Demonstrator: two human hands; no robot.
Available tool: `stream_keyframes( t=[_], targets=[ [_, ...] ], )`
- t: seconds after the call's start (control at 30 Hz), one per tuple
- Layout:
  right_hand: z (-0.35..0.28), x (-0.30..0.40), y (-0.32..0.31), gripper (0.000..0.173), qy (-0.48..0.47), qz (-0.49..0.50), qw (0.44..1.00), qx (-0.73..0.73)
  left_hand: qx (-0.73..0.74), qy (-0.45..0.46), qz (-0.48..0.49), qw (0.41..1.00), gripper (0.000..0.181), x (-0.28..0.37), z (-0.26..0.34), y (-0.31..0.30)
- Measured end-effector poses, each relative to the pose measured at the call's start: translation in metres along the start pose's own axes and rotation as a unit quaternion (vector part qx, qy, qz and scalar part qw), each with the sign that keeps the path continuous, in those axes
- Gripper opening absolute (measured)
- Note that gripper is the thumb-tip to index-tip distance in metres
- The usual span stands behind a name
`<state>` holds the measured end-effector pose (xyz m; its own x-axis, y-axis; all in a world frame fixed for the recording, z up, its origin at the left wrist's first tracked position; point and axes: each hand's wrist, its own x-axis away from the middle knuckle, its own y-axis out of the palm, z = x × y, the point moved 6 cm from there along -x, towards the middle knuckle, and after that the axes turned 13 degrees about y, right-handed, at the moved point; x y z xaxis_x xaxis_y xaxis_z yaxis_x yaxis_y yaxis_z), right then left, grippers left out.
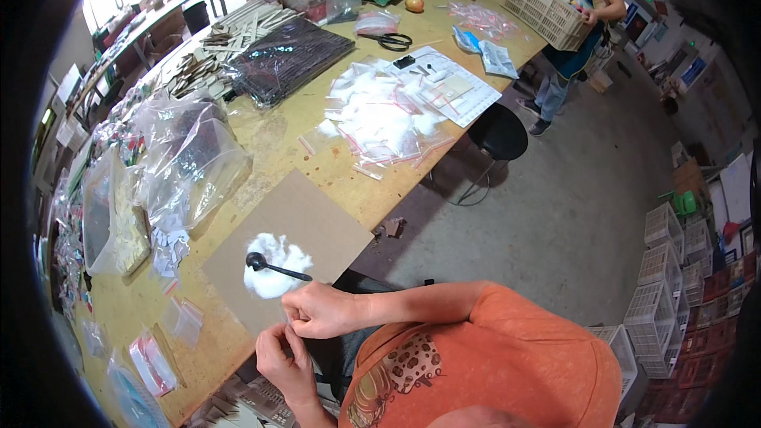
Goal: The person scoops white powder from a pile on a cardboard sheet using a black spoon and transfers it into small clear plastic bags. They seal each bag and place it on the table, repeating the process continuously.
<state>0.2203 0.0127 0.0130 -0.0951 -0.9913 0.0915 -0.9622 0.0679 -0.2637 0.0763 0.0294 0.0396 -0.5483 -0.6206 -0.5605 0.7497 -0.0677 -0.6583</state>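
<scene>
My right hand (324, 310) and my left hand (285, 359) are close together at the near edge of a brown board (321, 208), fingers curled and fingertips nearly touching. Something small and clear may be pinched between them; it is too small to tell. Just beyond my right hand, a black plastic measuring spoon (278, 268) lies across a heap of white fluffy fibre (267, 285) on the board. Left of the board are small clear zip bags (187, 321) and a stack of red-edged zip bags (153, 364). Farther up lies a pile of bags with white filling (380, 110).
Large plastic bags (190, 154), a dark wrapped bundle (291, 59), scissors (393, 41) and a white gridded board (469, 89) lie on the table (267, 131). A black stool (499, 134) stands beside it. A person (594, 18) holds a plastic crate (546, 12) at the far right end.
</scene>
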Motion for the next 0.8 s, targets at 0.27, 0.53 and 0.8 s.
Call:
stream_keyframes(
  t=[0.27, 0.53, 0.8],
  targets=[
    [-0.006, 0.01, -0.008, 0.013, 0.045, -0.035, 0.998, 0.026, -0.024, 0.109, -0.068, 0.991, 0.011, -0.004, 0.009, -0.006],
    [0.009, 0.011, -0.008, 0.016, 0.165, -0.186, 0.941, -0.228, 0.181, 0.146, -0.12, 0.965, 0.013, -0.005, 0.016, -0.016],
    [0.004, 0.006, -0.032, 0.011, 0.175, -0.127, 0.964, -0.154, 0.127, 0.117, -0.048, 0.984, 0.016, 0.006, 0.012, -0.018]
  ],
)
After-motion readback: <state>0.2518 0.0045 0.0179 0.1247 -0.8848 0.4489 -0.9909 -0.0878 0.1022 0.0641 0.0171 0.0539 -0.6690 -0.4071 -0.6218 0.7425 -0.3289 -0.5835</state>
